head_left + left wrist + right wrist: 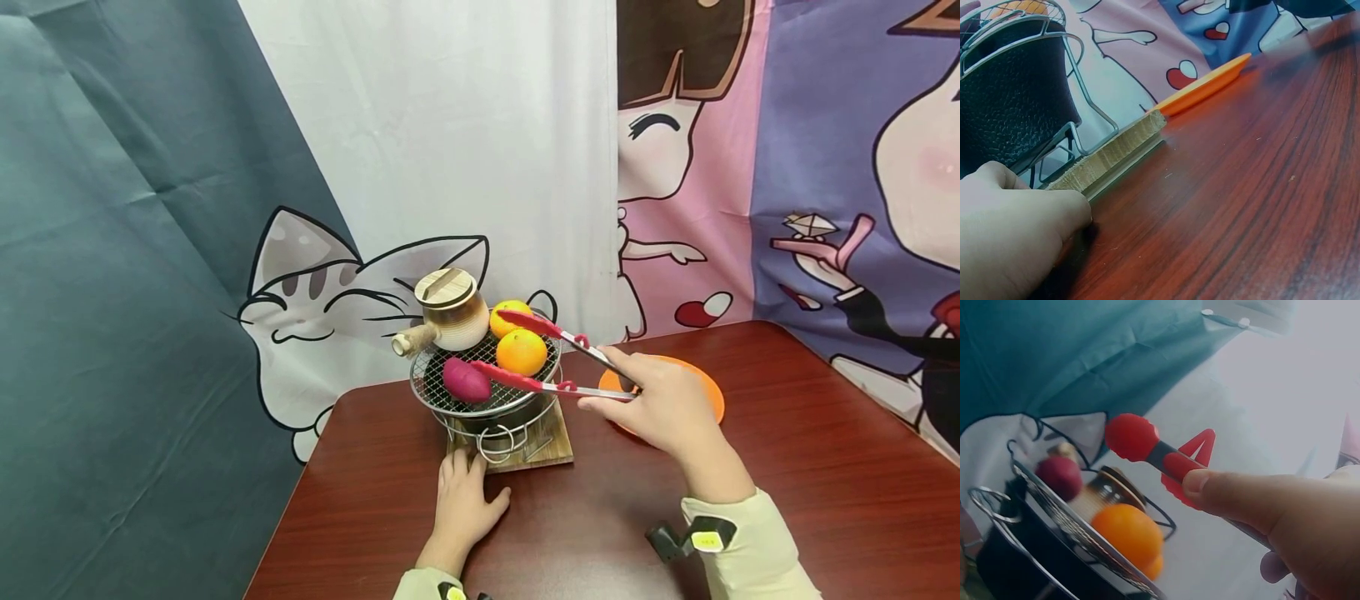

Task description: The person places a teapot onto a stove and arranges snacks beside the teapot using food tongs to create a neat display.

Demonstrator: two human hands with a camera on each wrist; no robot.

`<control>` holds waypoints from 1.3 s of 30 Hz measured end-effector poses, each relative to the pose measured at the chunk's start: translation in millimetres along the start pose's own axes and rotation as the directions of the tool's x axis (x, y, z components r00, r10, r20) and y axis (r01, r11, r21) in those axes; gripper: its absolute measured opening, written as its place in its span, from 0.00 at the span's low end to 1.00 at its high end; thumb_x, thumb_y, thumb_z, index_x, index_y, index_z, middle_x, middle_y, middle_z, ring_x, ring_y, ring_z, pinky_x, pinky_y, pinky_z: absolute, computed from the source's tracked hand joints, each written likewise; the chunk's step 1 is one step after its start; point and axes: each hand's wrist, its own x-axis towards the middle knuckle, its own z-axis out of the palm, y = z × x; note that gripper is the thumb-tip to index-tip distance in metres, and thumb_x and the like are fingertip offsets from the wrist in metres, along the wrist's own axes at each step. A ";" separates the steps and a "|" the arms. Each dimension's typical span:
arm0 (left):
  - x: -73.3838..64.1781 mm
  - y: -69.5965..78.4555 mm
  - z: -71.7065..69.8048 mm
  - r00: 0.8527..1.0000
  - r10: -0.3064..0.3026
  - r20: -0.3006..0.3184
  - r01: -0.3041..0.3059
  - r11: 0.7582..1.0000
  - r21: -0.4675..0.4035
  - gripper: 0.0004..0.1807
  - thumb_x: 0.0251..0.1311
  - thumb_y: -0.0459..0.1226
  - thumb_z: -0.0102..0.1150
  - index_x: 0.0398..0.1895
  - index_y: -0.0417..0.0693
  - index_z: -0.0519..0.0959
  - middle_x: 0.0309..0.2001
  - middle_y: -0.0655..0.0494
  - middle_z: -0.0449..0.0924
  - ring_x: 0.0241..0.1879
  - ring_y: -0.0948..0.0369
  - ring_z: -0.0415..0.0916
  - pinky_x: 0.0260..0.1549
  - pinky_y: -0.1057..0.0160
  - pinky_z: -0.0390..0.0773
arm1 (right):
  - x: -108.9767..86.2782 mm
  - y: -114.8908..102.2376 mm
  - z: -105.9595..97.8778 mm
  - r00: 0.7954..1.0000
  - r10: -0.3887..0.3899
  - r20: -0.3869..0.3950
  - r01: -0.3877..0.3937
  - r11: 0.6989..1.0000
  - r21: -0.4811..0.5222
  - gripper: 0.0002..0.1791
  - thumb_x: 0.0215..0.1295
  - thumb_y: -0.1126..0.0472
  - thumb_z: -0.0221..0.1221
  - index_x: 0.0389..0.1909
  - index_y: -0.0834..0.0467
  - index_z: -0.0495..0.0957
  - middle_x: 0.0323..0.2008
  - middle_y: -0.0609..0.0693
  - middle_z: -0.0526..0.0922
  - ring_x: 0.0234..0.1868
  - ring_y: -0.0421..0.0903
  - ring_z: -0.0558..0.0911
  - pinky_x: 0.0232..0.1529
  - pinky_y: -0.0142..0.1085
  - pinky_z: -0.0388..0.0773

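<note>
My right hand (663,404) grips a pair of red-tipped metal tongs (525,382), their arms spread apart above the round grill rack (487,402). In the head view, the lower tip overlaps a purple-red sweet potato (466,381), while the upper one crosses a rear orange (504,318). A second orange (521,352) lies between the arms; contact cannot be judged. My left hand (462,500) rests at the front left edge of the wooden board (558,446) under the stove, thumb apart from the fingers. In the left wrist view, that hand (1016,231) touches the board's corner.
A side-handled teapot (457,321) with a wooden lid stands at the rack's back left. Behind my right hand, an orange plate (708,392) lies on the reddish-brown table (600,517). A printed cloth (480,125) hangs behind the table.
</note>
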 end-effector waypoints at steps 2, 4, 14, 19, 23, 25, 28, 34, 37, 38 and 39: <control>0.0 0.1 -0.1 1.000 -0.002 -0.003 0.002 1.000 -0.002 0.33 0.43 0.51 0.72 0.53 0.47 0.79 0.56 0.44 0.69 0.59 0.44 0.63 0.59 0.44 0.64 | -0.5 6.2 -4.0 0.998 0.055 0.020 -0.055 0.998 -0.022 0.38 0.39 0.35 0.76 0.54 0.49 0.85 0.19 0.39 0.69 0.21 0.40 0.68 0.21 0.37 0.63; 0.2 -0.2 0.3 1.000 0.003 -0.014 -0.003 1.000 0.000 0.33 0.42 0.51 0.72 0.53 0.47 0.79 0.55 0.44 0.70 0.58 0.45 0.64 0.59 0.45 0.65 | -1.4 13.8 -8.6 0.992 0.118 0.040 -0.116 0.992 -0.047 0.39 0.41 0.33 0.75 0.56 0.47 0.84 0.20 0.39 0.70 0.21 0.41 0.70 0.20 0.38 0.63; -0.4 -1.7 2.2 1.000 0.010 -0.022 -0.010 1.000 0.002 0.31 0.43 0.50 0.72 0.52 0.48 0.79 0.55 0.45 0.70 0.58 0.45 0.64 0.58 0.45 0.66 | -15.3 73.0 -26.4 0.884 0.432 0.176 -0.417 0.901 -0.120 0.48 0.48 0.22 0.64 0.68 0.44 0.75 0.40 0.62 0.85 0.38 0.66 0.80 0.29 0.56 0.72; -0.6 -2.3 2.2 1.000 0.002 -0.010 -0.002 1.000 0.000 0.30 0.44 0.49 0.72 0.52 0.48 0.79 0.56 0.45 0.70 0.58 0.45 0.64 0.58 0.44 0.66 | -23.3 101.0 -27.7 0.785 0.561 0.261 -0.534 0.828 -0.173 0.54 0.50 0.18 0.57 0.73 0.46 0.68 0.43 0.66 0.82 0.46 0.70 0.76 0.32 0.59 0.72; -0.8 -1.7 0.9 1.000 -0.004 0.001 0.004 1.000 -0.002 0.30 0.45 0.49 0.71 0.53 0.48 0.79 0.56 0.45 0.69 0.58 0.45 0.64 0.58 0.44 0.66 | -28.2 114.6 -28.4 0.749 0.607 0.265 -0.579 0.794 -0.183 0.52 0.53 0.18 0.54 0.73 0.46 0.67 0.44 0.67 0.81 0.46 0.71 0.75 0.32 0.59 0.71; -1.1 -1.4 0.4 1.000 -0.006 0.005 0.006 1.000 0.000 0.30 0.45 0.49 0.71 0.53 0.47 0.79 0.56 0.44 0.69 0.58 0.45 0.64 0.58 0.43 0.66 | -30.3 118.8 -28.9 0.744 0.619 0.251 -0.590 0.786 -0.188 0.51 0.54 0.18 0.53 0.71 0.46 0.69 0.47 0.69 0.80 0.46 0.72 0.75 0.31 0.58 0.71; -1.1 -1.3 -0.1 1.000 -0.010 0.010 0.010 1.000 0.004 0.30 0.45 0.49 0.71 0.53 0.47 0.79 0.56 0.45 0.69 0.58 0.45 0.64 0.59 0.44 0.66 | -34.3 125.2 -29.5 0.732 0.637 0.242 -0.607 0.771 -0.191 0.50 0.55 0.19 0.52 0.71 0.47 0.69 0.51 0.72 0.78 0.46 0.72 0.76 0.31 0.58 0.70; -0.8 -0.4 -1.1 1.000 -0.008 0.009 0.008 1.000 -0.004 0.28 0.45 0.48 0.71 0.51 0.47 0.80 0.56 0.44 0.69 0.58 0.44 0.64 0.59 0.43 0.66 | -46.3 147.4 -28.7 0.674 0.688 0.269 -0.649 0.725 -0.231 0.52 0.57 0.19 0.49 0.73 0.51 0.66 0.55 0.76 0.74 0.45 0.71 0.74 0.31 0.57 0.70; -0.9 -0.2 -1.1 1.000 -0.003 0.005 0.003 1.000 -0.007 0.28 0.46 0.48 0.70 0.50 0.46 0.80 0.57 0.43 0.69 0.58 0.43 0.64 0.59 0.43 0.66 | -53.2 158.0 -26.1 0.652 0.712 0.261 -0.666 0.702 -0.253 0.53 0.57 0.18 0.48 0.72 0.54 0.66 0.55 0.77 0.73 0.44 0.71 0.74 0.30 0.57 0.70; -1.0 -0.3 -0.9 1.000 -0.002 0.003 0.002 1.000 -0.005 0.27 0.46 0.48 0.70 0.50 0.46 0.80 0.57 0.43 0.69 0.58 0.43 0.64 0.59 0.43 0.66 | -55.8 161.2 -25.0 0.646 0.719 0.256 -0.672 0.695 -0.257 0.53 0.57 0.18 0.48 0.71 0.54 0.67 0.53 0.77 0.74 0.43 0.72 0.74 0.30 0.56 0.70; -1.2 -0.4 -0.6 1.000 -0.001 0.003 0.001 1.000 -0.004 0.27 0.46 0.48 0.70 0.50 0.46 0.80 0.57 0.43 0.69 0.59 0.43 0.64 0.59 0.43 0.66 | -58.8 164.5 -23.7 0.639 0.727 0.251 -0.679 0.687 -0.259 0.53 0.56 0.18 0.48 0.69 0.54 0.67 0.52 0.76 0.75 0.42 0.72 0.74 0.29 0.56 0.69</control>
